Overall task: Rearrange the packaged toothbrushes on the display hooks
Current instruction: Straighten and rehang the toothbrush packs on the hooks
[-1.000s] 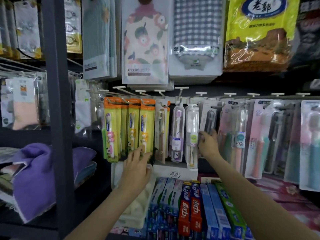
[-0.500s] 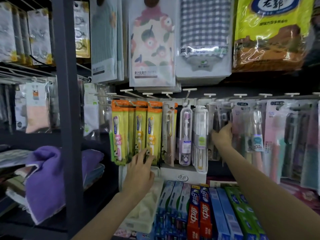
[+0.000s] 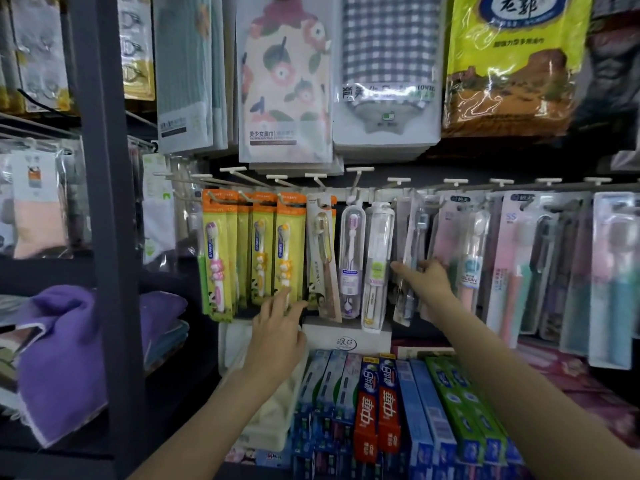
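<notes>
On hooks point(image 3: 242, 174), three orange-topped toothbrush packs point(image 3: 287, 251)

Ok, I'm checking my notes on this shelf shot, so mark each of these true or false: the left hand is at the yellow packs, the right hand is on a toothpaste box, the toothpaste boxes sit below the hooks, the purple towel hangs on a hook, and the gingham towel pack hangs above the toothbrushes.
1. The left hand reaches the bottom of the yellow-and-orange children's toothbrush packs. True.
2. The right hand holds a toothpaste box. False: it holds a clear toothbrush pack hanging on the hooks.
3. The toothpaste boxes lie below the hanging toothbrushes. True.
4. The purple towel hangs from a hook. False: it lies folded on a shelf at the left.
5. A gingham towel pack hangs above the toothbrushes. True.
</notes>
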Demonstrator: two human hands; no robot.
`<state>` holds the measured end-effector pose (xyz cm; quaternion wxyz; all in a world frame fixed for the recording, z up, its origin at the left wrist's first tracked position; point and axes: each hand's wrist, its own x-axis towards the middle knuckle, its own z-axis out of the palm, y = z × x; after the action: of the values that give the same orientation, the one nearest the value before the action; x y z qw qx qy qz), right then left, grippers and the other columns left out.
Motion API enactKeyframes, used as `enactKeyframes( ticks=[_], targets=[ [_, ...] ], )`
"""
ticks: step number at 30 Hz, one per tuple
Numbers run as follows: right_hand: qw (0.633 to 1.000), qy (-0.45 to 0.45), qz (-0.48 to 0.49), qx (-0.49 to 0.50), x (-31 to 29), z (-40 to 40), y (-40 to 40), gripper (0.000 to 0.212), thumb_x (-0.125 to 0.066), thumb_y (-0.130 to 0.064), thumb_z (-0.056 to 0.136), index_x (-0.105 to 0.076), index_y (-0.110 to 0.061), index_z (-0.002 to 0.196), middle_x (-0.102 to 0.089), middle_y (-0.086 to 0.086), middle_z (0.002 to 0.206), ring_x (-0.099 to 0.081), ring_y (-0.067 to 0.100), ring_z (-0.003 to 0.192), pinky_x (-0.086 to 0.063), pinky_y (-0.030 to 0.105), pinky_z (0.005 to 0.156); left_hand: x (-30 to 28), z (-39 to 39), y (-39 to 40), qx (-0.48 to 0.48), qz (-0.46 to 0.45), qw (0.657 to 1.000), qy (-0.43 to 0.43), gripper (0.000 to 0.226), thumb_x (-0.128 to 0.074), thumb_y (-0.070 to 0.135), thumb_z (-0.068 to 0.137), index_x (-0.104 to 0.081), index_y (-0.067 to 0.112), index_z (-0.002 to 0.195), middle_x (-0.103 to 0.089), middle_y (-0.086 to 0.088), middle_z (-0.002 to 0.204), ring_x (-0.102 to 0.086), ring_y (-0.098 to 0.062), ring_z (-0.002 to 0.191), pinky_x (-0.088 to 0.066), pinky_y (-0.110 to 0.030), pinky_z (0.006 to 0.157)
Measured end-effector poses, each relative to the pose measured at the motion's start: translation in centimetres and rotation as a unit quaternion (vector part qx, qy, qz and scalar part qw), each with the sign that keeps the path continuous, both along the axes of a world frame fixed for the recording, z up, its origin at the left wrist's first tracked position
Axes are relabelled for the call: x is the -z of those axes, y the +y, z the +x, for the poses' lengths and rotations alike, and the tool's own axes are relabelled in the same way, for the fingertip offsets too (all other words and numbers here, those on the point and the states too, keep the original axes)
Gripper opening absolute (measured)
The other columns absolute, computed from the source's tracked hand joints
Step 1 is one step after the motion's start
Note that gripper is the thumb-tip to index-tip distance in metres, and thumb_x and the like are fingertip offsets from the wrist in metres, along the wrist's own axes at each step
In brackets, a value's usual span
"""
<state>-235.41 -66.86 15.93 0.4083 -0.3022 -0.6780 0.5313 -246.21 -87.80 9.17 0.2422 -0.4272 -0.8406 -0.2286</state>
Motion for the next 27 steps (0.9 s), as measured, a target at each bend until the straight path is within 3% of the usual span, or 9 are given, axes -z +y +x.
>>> enactKeyframes(
  ticks=[3, 6, 9, 11, 16, 18, 21, 23, 27],
  targets=[
    [1.000, 0.012, -0.019, -0.016, 0.9, 1.6, -0.4, 0.070, -0.076, -0.031, 0.074, -0.041, -0.004, 0.128, -0.056, 0.006, 0.119, -0.054, 0.027, 0.110, -0.045, 0.046, 0.098, -0.2, 1.0, 1.4, 0.020, 0.016, 1.000, -0.017, 0.049, -0.044, 0.015, 0.093, -0.033, 0.021, 0.139, -0.010, -0.001, 0.152, -0.012, -0.022, 0.139, -0.019, -0.036, 0.112],
    [0.997, 0.038, -0.040, -0.051, 1.3, 3.5, -0.8, 0.044, -0.068, -0.016, 0.083, -0.050, -0.002, 0.120, -0.063, 0.011, 0.102, -0.062, 0.025, 0.089, -0.052, 0.046, 0.086, -0.9, 2.7, 3.2, 0.094, 0.079, 0.989, -0.082, 0.045, -0.049, 0.011, 0.091, -0.041, 0.015, 0.135, -0.032, -0.005, 0.143, -0.034, -0.021, 0.131, -0.029, -0.032, 0.108],
    [0.995, 0.034, -0.028, -0.090, 1.0, 5.6, -1.6, 0.019, -0.056, 0.002, 0.088, -0.056, 0.000, 0.107, -0.064, 0.014, 0.097, -0.063, 0.024, 0.082, -0.054, 0.038, 0.078, -2.5, 5.2, 5.4, 0.199, 0.168, 0.930, -0.260, 0.038, -0.048, 0.013, 0.094, -0.045, 0.012, 0.131, -0.050, -0.002, 0.127, -0.048, -0.011, 0.110, -0.037, -0.018, 0.087],
    [0.994, 0.023, -0.005, -0.103, 1.0, 6.5, -2.2, 0.014, -0.052, 0.005, 0.088, -0.059, -0.005, 0.096, -0.065, 0.014, 0.095, -0.064, 0.025, 0.085, -0.054, 0.032, 0.075, -3.4, 6.6, 7.0, 0.235, 0.197, 0.877, -0.369, 0.035, -0.048, 0.017, 0.095, -0.045, 0.013, 0.130, -0.052, 0.001, 0.120, -0.049, -0.010, 0.105, -0.039, -0.021, 0.083],
    [0.992, -0.031, 0.052, -0.111, 1.3, 6.3, -2.5, 0.016, -0.054, 0.008, 0.087, -0.063, 0.001, 0.098, -0.067, 0.010, 0.089, -0.064, 0.023, 0.085, -0.055, 0.027, 0.074, -4.2, 7.5, 8.5, 0.233, 0.229, 0.816, -0.477, 0.035, -0.059, 0.013, 0.089, -0.046, 0.015, 0.121, -0.057, -0.009, 0.113, -0.059, -0.021, 0.089, -0.049, -0.033, 0.082],
    [0.992, -0.040, 0.059, -0.108, 1.5, 6.4, -2.3, 0.018, -0.051, 0.009, 0.088, -0.059, -0.004, 0.097, -0.064, 0.003, 0.082, -0.062, 0.015, 0.078, -0.054, 0.024, 0.073, -4.7, 6.7, 8.0, 0.209, 0.242, 0.828, -0.462, 0.033, -0.059, 0.009, 0.088, -0.044, 0.015, 0.117, -0.056, -0.007, 0.111, -0.058, -0.017, 0.079, -0.050, -0.032, 0.075],
    [0.986, -0.059, 0.138, -0.070, 1.9, 7.2, -1.9, 0.028, -0.047, 0.012, 0.088, -0.057, -0.012, 0.099, -0.059, -0.007, 0.077, -0.057, 0.005, 0.074, -0.051, 0.020, 0.073, -5.6, 5.1, 7.1, 0.151, 0.231, 0.900, -0.338, 0.027, -0.057, 0.010, 0.089, -0.045, 0.011, 0.113, -0.054, -0.002, 0.107, -0.058, -0.016, 0.082, -0.052, -0.031, 0.072],
    [0.984, -0.059, 0.162, -0.043, 2.0, 7.9, -1.3, 0.028, -0.047, 0.013, 0.087, -0.061, -0.010, 0.096, -0.058, -0.006, 0.077, -0.059, 0.016, 0.078, -0.053, 0.030, 0.080, -6.1, 4.3, 6.9, 0.105, 0.202, 0.938, -0.260, 0.024, -0.056, 0.013, 0.090, -0.047, 0.011, 0.113, -0.052, 0.000, 0.102, -0.057, -0.020, 0.088, -0.052, -0.037, 0.079],
    [0.983, -0.077, 0.163, -0.025, 2.1, 8.9, -0.5, 0.025, -0.052, 0.008, 0.087, -0.061, -0.015, 0.087, -0.064, 0.005, 0.088, -0.062, 0.026, 0.086, -0.053, 0.043, 0.087, -6.0, 4.4, 7.4, 0.070, 0.178, 0.963, -0.190, 0.019, -0.055, 0.012, 0.091, -0.049, 0.011, 0.108, -0.055, -0.002, 0.101, -0.057, -0.019, 0.085, -0.050, -0.032, 0.073]
  ],
)
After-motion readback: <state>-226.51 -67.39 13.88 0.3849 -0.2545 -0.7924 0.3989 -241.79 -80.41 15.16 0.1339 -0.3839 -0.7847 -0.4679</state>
